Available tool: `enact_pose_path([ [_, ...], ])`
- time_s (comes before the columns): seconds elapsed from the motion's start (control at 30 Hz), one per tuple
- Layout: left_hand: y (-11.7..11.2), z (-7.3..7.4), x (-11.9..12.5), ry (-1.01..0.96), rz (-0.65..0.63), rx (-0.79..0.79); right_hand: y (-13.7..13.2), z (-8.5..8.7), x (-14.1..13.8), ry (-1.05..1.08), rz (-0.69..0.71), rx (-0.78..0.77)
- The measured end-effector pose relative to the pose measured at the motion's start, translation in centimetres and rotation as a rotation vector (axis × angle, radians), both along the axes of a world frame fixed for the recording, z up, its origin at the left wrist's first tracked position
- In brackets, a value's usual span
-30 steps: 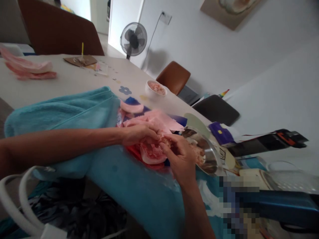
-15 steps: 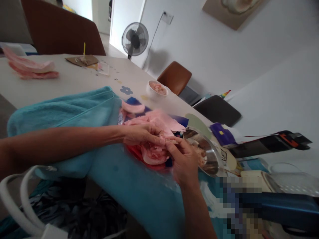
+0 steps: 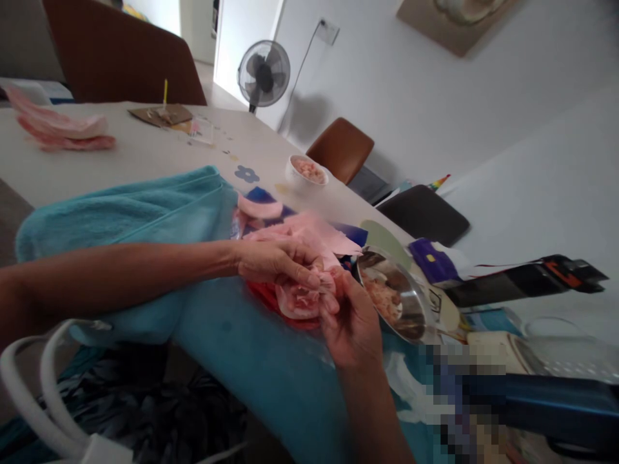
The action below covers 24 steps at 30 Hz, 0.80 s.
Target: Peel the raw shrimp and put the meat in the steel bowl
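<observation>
My left hand (image 3: 275, 263) reaches in from the left, thumb and fingers pinching a pale pink piece that looks like a pomelo segment (image 3: 327, 281). From the lower right, my right hand (image 3: 356, 325) grips the same piece, its fingers curled around the far side. Just behind the hands lies thick pink pomelo peel (image 3: 307, 231). Below them is a cut pomelo part (image 3: 293, 304) with a pink rim, partly covered by my fingers. A metal bowl (image 3: 416, 312) with pale pink pulp and scraps stands close beside my right hand.
A white bowl (image 3: 300, 182) of pink flesh stands farther back on the white table (image 3: 193, 154). More peel (image 3: 68, 132) lies far left. A teal towel (image 3: 126, 206) drapes over the near edge. A purple packet (image 3: 430, 261) and a dark blue object (image 3: 546, 403) are on the right.
My right hand has turned so more of its palm and fingers shows, and its fingertips sit lower on the piece. My left hand stays nearly in place, still pinching.
</observation>
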<state>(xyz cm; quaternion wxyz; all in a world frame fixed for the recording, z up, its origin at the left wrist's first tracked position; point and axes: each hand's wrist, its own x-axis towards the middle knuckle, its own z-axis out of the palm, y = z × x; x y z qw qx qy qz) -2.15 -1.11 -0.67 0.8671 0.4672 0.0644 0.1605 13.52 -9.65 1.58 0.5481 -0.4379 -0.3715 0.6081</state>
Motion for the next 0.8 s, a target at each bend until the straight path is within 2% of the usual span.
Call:
enact_pose_path([
  [0.17, 0.0, -0.2, 0.2, 0.064, 0.050, -0.010, 0.3, -0.5, 0.3, -0.063, -0.054, 0.002],
  [0.37, -0.3, -0.6, 0.8, 0.109, 0.193, 0.003, 0.5, -1.4, 0.3, -0.230, -0.246, 0.088],
  [0.5, -0.3, -0.8, 1.0, 0.119, 0.268, 0.044, 0.3, -2.2, 0.4, -0.449, -0.273, 0.203],
  [0.63, -0.2, -0.8, 1.1, 0.148, 0.280, 0.042, 0.0, -2.5, 0.4, -0.755, -0.414, 0.331],
  [0.7, -0.2, -0.9, 1.0, 0.149, 0.288, 0.060, 0.1, -2.2, 0.2, -0.732, -0.446, 0.337],
  [0.8, -0.1, -0.9, 0.9, 0.139, 0.295, 0.110, 0.3, -1.7, -0.1, -0.390, -0.340, 0.149],
])
